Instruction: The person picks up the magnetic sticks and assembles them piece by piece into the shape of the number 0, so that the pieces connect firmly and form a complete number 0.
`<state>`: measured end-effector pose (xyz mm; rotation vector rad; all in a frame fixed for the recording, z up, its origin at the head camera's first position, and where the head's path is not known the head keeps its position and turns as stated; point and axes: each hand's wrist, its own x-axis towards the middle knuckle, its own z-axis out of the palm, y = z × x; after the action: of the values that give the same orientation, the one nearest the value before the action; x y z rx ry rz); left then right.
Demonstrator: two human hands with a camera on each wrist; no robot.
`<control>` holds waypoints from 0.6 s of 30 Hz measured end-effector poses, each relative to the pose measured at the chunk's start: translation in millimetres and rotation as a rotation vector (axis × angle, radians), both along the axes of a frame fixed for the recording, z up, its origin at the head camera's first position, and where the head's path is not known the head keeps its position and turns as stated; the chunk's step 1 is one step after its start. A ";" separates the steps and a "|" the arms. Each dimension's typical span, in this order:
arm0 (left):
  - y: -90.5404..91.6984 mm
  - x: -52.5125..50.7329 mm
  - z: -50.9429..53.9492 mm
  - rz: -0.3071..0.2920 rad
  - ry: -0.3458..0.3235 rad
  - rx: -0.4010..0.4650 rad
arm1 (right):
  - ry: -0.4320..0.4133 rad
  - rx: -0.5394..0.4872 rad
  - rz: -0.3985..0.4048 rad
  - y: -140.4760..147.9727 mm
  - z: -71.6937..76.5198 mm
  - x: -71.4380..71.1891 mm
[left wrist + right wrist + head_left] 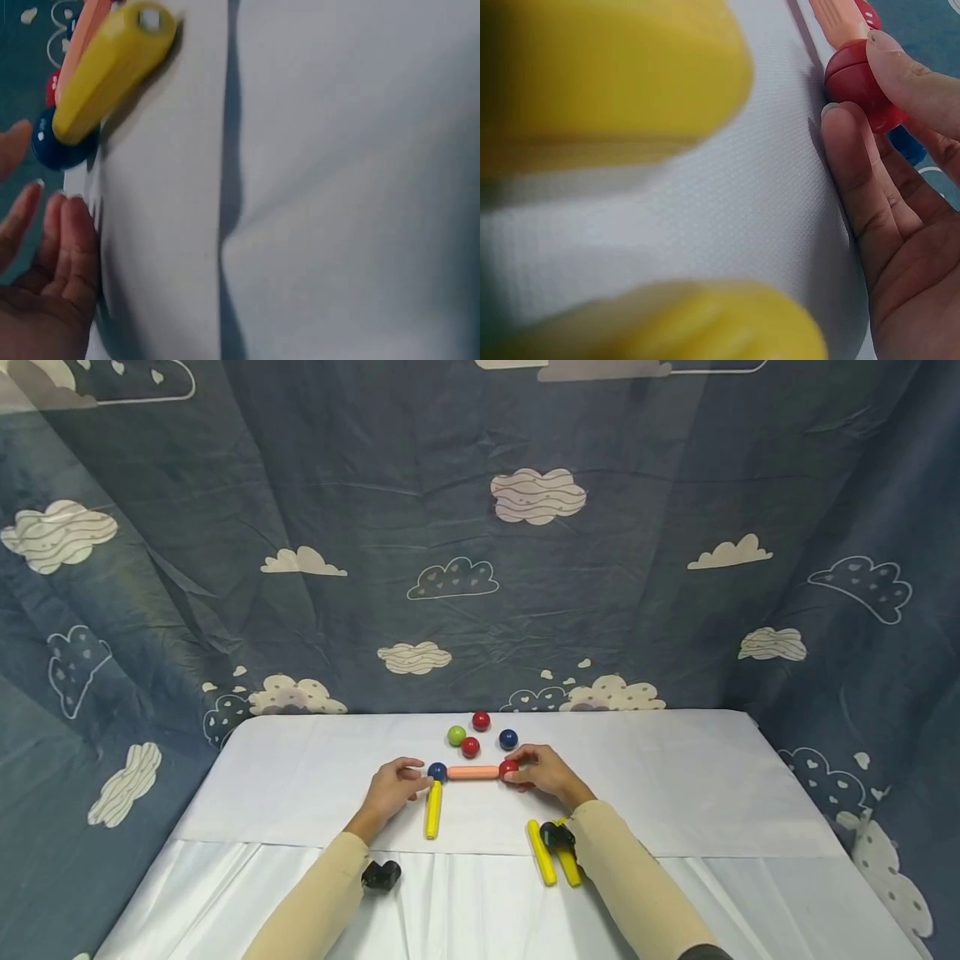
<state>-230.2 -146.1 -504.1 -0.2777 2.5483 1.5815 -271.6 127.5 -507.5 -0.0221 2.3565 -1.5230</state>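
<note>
No lettering, label, brand, number or sign can be read on the balls (pixel 470 747), rods (pixel 433 811) or backdrop (pixel 637 635).

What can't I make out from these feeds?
Head: rightmost yellow rod, partly hidden by the black wrist camera.
Left wrist: left hand, cut off by the left and bottom edges.
Right wrist: two yellow rods, blurred and edge-cropped; pinched red ball, partly hidden by right hand.

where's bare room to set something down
Bare white cloth lies left of the left hand and right of the right hand. A smaller gap lies this side of the orange stick, between the single yellow stick and the yellow pair. Crowded: beyond the orange stick, where four balls cluster, and by the right sleeve.
</note>
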 end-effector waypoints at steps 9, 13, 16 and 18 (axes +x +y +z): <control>-6.6 -18.9 -7.5 -0.127 0.028 0.118 | 0.007 0.008 0.000 0.4 -2.1 0.3; -7.4 -24.1 -6.5 -0.154 -0.007 0.112 | 0.007 0.010 -0.001 -0.4 -1.3 -0.2; -6.7 -26.7 -4.5 -0.153 -0.030 0.096 | 0.001 0.009 -0.003 -1.0 -0.2 -0.6; -5.2 -27.8 -3.0 -0.157 -0.036 0.073 | 0.001 0.019 -0.008 -0.8 1.2 -0.7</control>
<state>-258.0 -151.3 -507.1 -0.0950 2.4138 1.5923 -272.3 126.7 -506.3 -0.0096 2.3744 -1.5046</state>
